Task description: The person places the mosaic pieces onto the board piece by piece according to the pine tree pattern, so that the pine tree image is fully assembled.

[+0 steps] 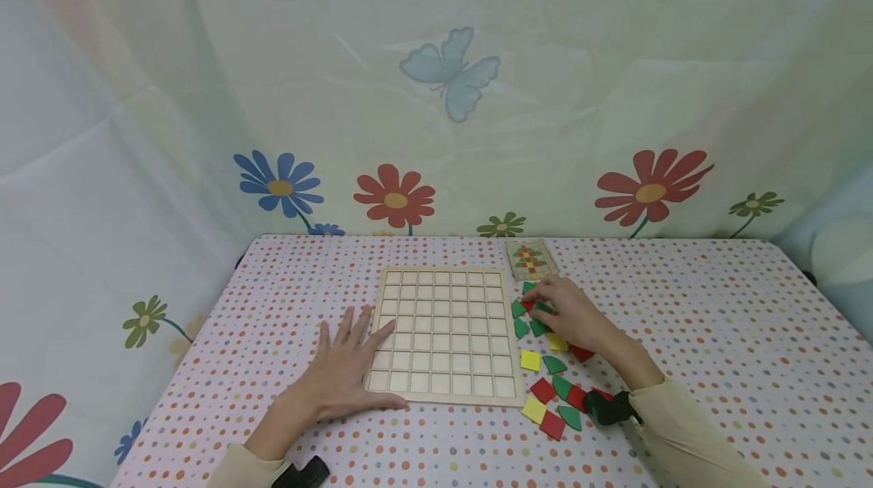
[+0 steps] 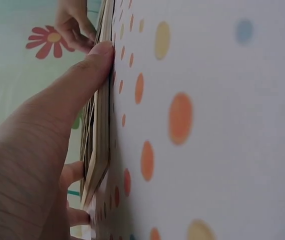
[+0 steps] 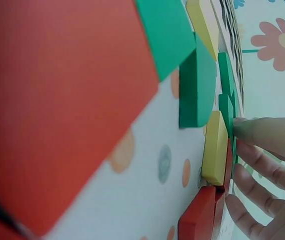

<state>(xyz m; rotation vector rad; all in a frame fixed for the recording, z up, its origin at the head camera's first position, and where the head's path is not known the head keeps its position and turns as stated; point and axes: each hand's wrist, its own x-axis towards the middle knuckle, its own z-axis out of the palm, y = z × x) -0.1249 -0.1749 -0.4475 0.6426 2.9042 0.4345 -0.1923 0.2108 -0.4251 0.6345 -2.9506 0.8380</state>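
My left hand lies spread at the near left corner of a pale wooden grid board. Its thumb rests along the board's front edge, while other fingers reach past the left side. Right of the board, my right hand is lowered over a cluster of flat green, red and yellow pieces. Its thumb and fingertips are right at a green quarter-round piece and a red piece. In the right wrist view the thumb touches the green pieces, fingers loosely bent. Part of the cluster is hidden under the hand.
A small card with a coloured tree pattern lies behind the cluster. Nearer the front are loose pieces, among them a yellow square, a red square and a green piece. Dotted cloth covers the table; a flowered curtain hangs behind.
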